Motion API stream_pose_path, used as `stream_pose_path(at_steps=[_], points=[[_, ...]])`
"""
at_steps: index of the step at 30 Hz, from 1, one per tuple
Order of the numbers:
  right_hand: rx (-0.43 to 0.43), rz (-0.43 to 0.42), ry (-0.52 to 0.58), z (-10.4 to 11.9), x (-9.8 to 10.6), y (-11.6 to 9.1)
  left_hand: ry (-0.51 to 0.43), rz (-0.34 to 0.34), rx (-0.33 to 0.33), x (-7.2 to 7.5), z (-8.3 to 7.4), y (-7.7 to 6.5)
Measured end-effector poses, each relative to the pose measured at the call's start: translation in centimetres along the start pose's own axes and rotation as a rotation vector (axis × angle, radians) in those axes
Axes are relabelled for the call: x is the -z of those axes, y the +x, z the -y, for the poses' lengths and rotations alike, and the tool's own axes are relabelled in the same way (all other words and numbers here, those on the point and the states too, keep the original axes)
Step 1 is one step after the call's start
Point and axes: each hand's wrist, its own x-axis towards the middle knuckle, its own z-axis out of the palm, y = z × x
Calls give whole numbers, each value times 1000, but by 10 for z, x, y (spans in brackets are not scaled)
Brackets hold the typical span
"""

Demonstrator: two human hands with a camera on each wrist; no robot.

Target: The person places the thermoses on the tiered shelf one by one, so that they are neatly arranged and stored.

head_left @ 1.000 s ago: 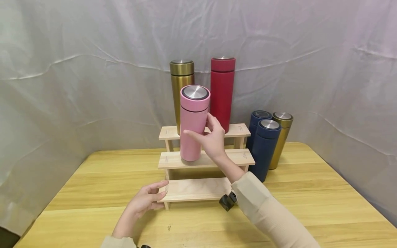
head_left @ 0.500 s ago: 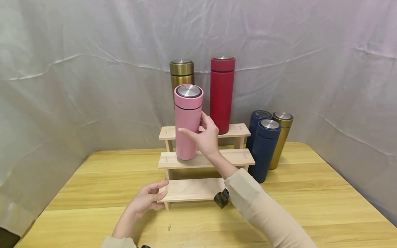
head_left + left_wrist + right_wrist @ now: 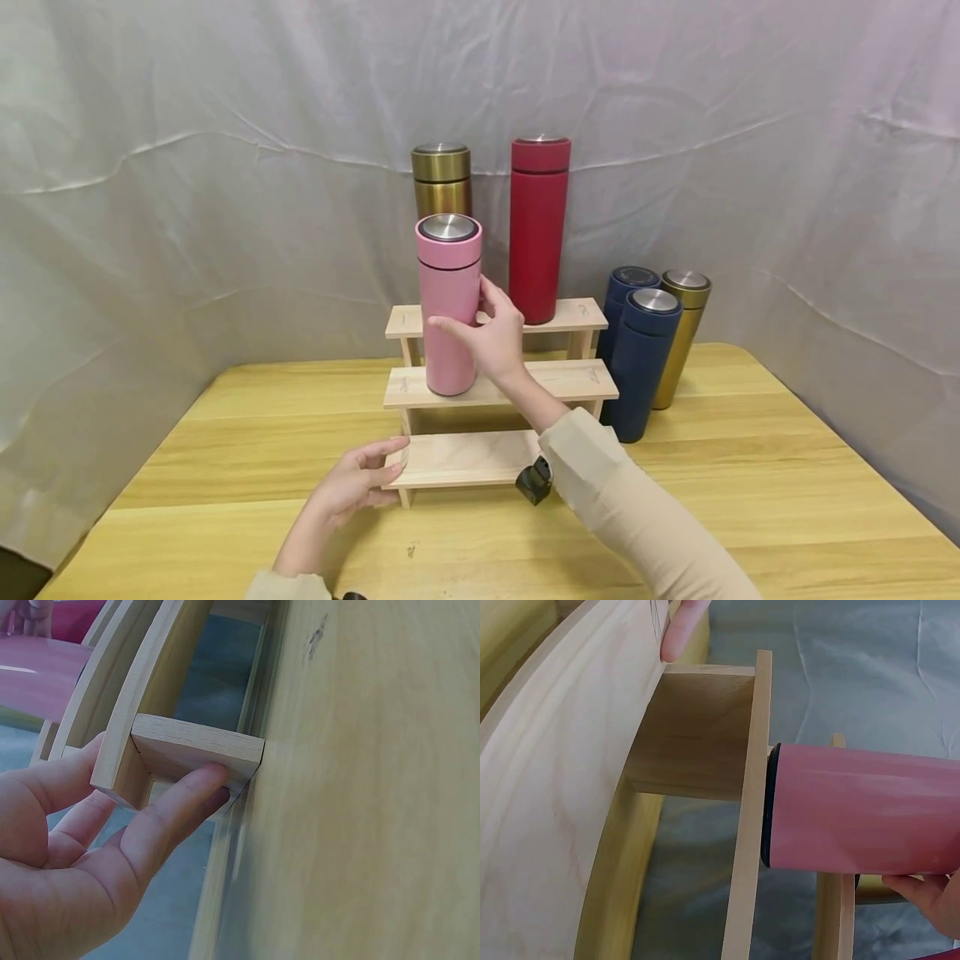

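My right hand (image 3: 497, 333) holds a pink thermos bottle (image 3: 450, 292) with a silver lid disc, thumb in front and fingers round its right side. The bottle is upright at the left part of the middle shelf of a wooden three-step stand (image 3: 555, 379). In the right wrist view, the base of the pink thermos (image 3: 862, 810) appears to touch that shelf. My left hand (image 3: 356, 479) grips the left end of the lowest shelf (image 3: 472, 458). Seen from the left wrist, my left hand (image 3: 90, 847) has its thumb and fingers about the shelf's end and leg.
On the top shelf stand a gold thermos (image 3: 441, 179), partly hidden behind the pink one, and a red thermos (image 3: 538, 233). Two blue thermoses (image 3: 643, 367) and another gold one (image 3: 678, 342) stand on the table (image 3: 750, 467) right of the stand. Grey cloth (image 3: 300, 208) hangs behind.
My right hand has moved the pink thermos left along the middle shelf, then slightly down onto it. The left hand keeps its grip on the stand.
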Motion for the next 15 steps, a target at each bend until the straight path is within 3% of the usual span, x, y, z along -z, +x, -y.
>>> stream_pose_path(at_steps=[15], points=[[-1,29,-34,-2,-3,-1,-13,-8,4,-2,-1,0]])
